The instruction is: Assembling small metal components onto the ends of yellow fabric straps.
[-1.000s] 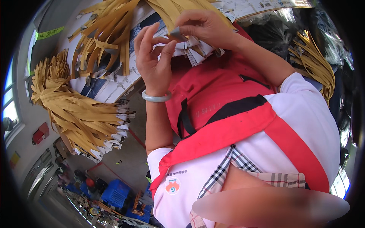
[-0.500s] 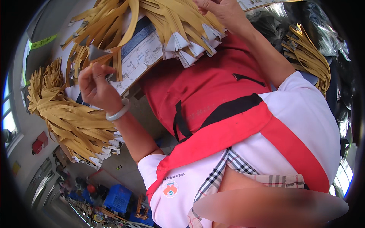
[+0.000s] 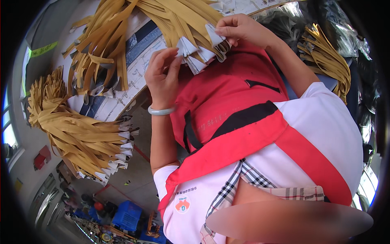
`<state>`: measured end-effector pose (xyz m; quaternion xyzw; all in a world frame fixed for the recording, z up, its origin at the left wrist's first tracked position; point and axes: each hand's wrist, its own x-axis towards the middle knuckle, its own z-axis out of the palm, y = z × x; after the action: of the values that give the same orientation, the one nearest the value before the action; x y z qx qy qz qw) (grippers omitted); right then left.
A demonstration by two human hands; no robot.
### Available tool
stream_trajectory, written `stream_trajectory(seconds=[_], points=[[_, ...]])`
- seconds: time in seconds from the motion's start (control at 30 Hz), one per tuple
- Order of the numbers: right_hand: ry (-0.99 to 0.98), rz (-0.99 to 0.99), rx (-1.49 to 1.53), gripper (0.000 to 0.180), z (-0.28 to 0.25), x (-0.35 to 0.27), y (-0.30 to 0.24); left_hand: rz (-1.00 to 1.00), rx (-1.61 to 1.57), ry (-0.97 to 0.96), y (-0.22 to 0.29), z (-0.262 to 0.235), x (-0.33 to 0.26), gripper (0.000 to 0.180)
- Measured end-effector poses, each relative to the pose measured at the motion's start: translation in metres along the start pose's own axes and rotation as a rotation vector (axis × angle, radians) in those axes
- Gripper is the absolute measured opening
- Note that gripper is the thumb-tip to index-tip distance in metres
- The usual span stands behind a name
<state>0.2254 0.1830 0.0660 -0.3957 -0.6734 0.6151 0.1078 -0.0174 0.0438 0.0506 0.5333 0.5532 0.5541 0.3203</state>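
Observation:
Long tan strips with white folded ends hang in a bundle [image 3: 178,20] over the near edge of the table. My right hand [image 3: 248,30] pinches one white strip end [image 3: 213,35] between thumb and fingers. Close to the neighbouring white ends [image 3: 187,48] is my left hand [image 3: 163,79], a pale bangle on its wrist. Its fingers are curled, with a gap between thumb and forefinger, and I see nothing held there. To the left lies a looser group of tan strips [image 3: 97,53] with greyish ends.
A thick bundle of tan strips [image 3: 81,130] hangs off the table's left side. Another bundle [image 3: 327,61] lies at the right, beside dark plastic wrapping [image 3: 284,26]. The worn white tabletop [image 3: 136,77] shows between strips. A blue crate [image 3: 126,215] stands on the floor at lower left.
My left hand has let go of a grey-ended strip on the left and moved right to the middle bundle. My right hand has come down and taken a white strip end.

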Motion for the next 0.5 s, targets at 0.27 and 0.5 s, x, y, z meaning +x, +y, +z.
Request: stream_trajectory(seconds=[0.27,0.5], points=[[-0.172,0.038,0.533,0.022,0.046,-0.006,-0.026,0.31,0.026,-0.006,0.018,0.029,0.013,0.021],[-0.225,-0.568,-0.089,0.018,0.046,0.018,-0.053,0.134,-0.171,-0.104,0.018,-0.004,0.017,0.018]])
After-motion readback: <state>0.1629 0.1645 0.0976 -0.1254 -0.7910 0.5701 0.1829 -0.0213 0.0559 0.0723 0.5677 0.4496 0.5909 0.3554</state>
